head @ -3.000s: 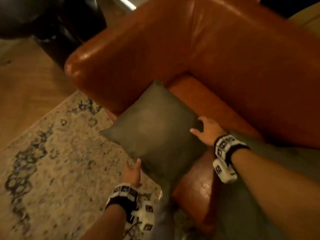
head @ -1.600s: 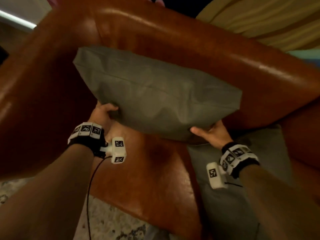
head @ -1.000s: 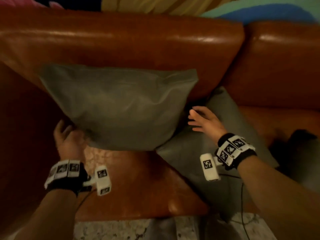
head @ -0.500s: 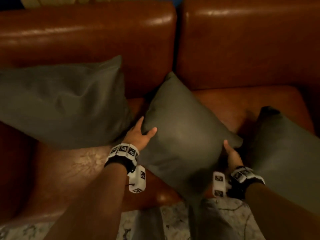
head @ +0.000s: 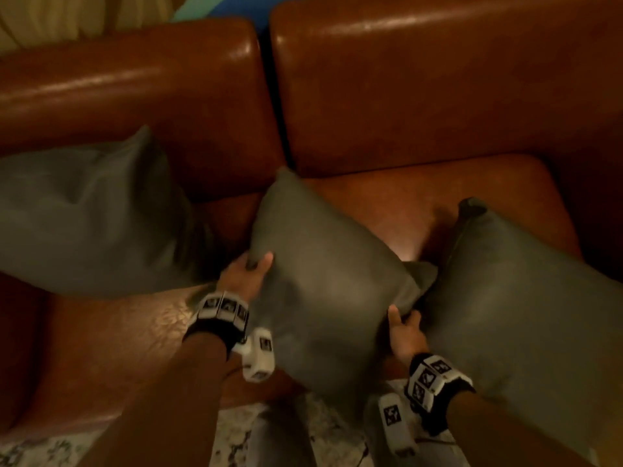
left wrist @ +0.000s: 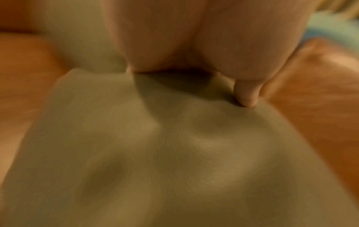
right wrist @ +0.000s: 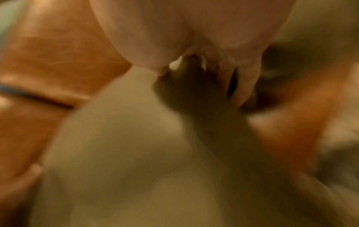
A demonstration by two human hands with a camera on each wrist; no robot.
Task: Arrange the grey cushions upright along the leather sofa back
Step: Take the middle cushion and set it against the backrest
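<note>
Three grey cushions lie on the brown leather sofa (head: 421, 96). The left cushion (head: 84, 217) leans upright against the sofa back. The middle cushion (head: 323, 278) sits tilted on the seat, one corner pointing at the gap between the back pads. My left hand (head: 247, 274) grips its left edge, thumb on top, fingers underneath; in the left wrist view the thumb presses into the middle cushion (left wrist: 174, 153). My right hand (head: 403, 326) pinches its right corner, seen blurred in the right wrist view as the middle cushion (right wrist: 126, 153). The right cushion (head: 526, 315) lies slanted on the seat.
The sofa seat (head: 111, 348) shows bare leather in front of the left cushion. A patterned rug (head: 232, 439) lies on the floor below the sofa's front edge. Striped and blue fabric (head: 101, 11) shows behind the sofa back.
Both hands left the first cushion leaning on the sofa back and moved right to the middle cushion. In the last half second their hold tightened and the cushion's left edge rose slightly.
</note>
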